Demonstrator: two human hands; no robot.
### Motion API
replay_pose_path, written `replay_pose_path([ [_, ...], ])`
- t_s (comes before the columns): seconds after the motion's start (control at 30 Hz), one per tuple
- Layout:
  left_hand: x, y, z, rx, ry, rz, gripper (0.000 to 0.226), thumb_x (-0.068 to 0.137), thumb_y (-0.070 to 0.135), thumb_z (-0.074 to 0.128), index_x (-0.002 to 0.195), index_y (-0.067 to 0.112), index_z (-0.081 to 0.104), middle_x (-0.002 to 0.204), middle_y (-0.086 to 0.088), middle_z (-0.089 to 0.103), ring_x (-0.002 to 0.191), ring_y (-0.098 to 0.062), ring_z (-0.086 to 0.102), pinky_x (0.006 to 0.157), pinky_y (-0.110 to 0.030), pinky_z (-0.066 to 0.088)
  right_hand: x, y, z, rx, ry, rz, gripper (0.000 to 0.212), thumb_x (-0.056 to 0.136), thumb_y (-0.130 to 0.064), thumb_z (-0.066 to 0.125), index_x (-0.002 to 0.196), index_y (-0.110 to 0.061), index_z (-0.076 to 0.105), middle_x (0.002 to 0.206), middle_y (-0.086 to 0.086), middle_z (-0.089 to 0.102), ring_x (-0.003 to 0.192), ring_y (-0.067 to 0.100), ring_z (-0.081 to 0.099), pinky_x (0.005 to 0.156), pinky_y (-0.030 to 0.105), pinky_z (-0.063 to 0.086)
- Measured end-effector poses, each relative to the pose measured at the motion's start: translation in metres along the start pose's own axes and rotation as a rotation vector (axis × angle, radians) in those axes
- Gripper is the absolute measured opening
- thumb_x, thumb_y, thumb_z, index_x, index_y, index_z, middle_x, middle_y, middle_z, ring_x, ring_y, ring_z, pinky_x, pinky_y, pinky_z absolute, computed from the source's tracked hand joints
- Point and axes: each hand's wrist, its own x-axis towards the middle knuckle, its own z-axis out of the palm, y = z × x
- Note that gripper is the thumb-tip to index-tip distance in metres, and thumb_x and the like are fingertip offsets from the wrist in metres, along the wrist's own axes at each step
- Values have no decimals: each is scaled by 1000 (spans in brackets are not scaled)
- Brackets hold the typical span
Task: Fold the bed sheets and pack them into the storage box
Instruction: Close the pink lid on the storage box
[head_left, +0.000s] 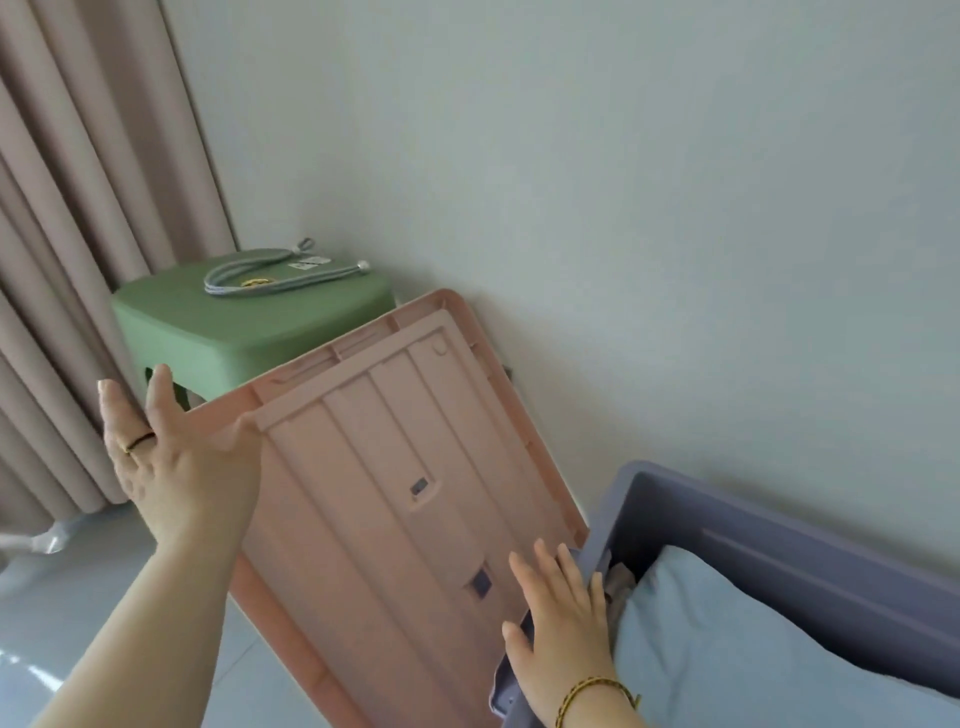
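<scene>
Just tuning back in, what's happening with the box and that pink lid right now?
A person holds the pink lid tilted up, with its underside facing the camera. The left hand is at its upper-left corner. The right hand lies flat by its lower edge, next to the storage box. The box is open, with a folded light blue sheet inside, and the lid is not on it.

No legible text or labels
</scene>
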Motion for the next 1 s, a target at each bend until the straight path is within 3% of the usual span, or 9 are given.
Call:
replay_pose_path([
  [0.13, 5, -9, -3, -47, 62, -22, 63, 86, 25, 56, 141, 28, 26, 153, 2, 20, 131, -32, 35, 104, -49, 33, 1, 0, 4, -47, 35, -17, 58, 97, -38, 25, 145, -36, -6, 152, -8, -24, 142, 15, -20, 110, 34, -18],
  [0.27, 83, -169, 51, -45, 55, -341, 81, 54, 84, 48, 124, 45, 38, 135, 2, 48, 114, -27, 54, 86, -55, 47, 1, 3, 7, -66, 25, -13, 64, 85, -51, 10, 145, -36, -7, 152, -9, -23, 142, 13, -20, 109, 33, -22],
  [0.4, 163, -303, 124, -440, 151, -256, 75, 46, 91, 49, 94, 33, 55, 87, 3, 59, 72, -12, 57, 67, -44, 53, 0, 5, 5, -34, 30, -19, 73, 74, -50, 5, 145, -36, -5, 150, -14, -24, 142, 11, -18, 109, 31, -21],
  [0.5, 88, -198, 93, -549, 135, -225, 62, 57, 88, 46, 78, 31, 56, 68, 17, 51, 62, -2, 46, 73, -31, 43, 0, 5, 4, -14, 10, -14, 58, 96, -40, 24, 146, -34, -6, 152, -12, -21, 142, 10, -17, 111, 33, -17],
  [0.63, 3, -9, -2, -528, 16, -215, 27, 88, 24, 53, 110, 17, 66, 105, 4, 63, 99, -16, 59, 92, -36, 48, 0, 6, 0, 65, 13, 11, 64, 97, -33, 36, 147, -31, -4, 155, -11, -8, 143, 9, -12, 114, 34, -13],
  [0.73, -11, 15, -8, -595, 21, -160, 25, 91, 16, 51, 112, 18, 64, 102, 2, 60, 96, -15, 57, 95, -34, 47, -1, -3, -13, 509, 79, 94, 61, 95, -33, 44, 147, -26, 13, 154, -7, 16, 143, 14, 10, 117, 31, 8],
  [0.83, -37, 44, -13, -639, 14, -85, 26, 89, 10, 51, 102, 28, 65, 84, 8, 60, 73, -4, 51, 73, -21, 45, -1, -22, -50, 1012, 180, 162, 52, 94, -27, 48, 142, -18, 30, 144, -2, 35, 134, 17, 35, 108, 27, 25],
  [0.93, -78, 79, -32, -666, -68, 48, 37, 83, 3, 54, 82, 40, 60, 73, 28, 61, 76, 2, 54, 77, -13, 44, -3, -49, -94, 1248, 217, 188, 22, 93, -37, 46, 106, -22, 54, 116, 5, 58, 95, 18, 59, 97, 40, 38],
  [1.0, -98, 101, -40, -691, -103, 219, 25, 71, 18, 56, 72, 42, 63, 70, 37, 61, 74, 17, 54, 70, 3, 38, -6, -65, -124, 1357, 209, 199, 28, 91, -45, 44, 84, -19, 53, 91, 4, 58, 84, 20, 58, 86, 46, 47],
])
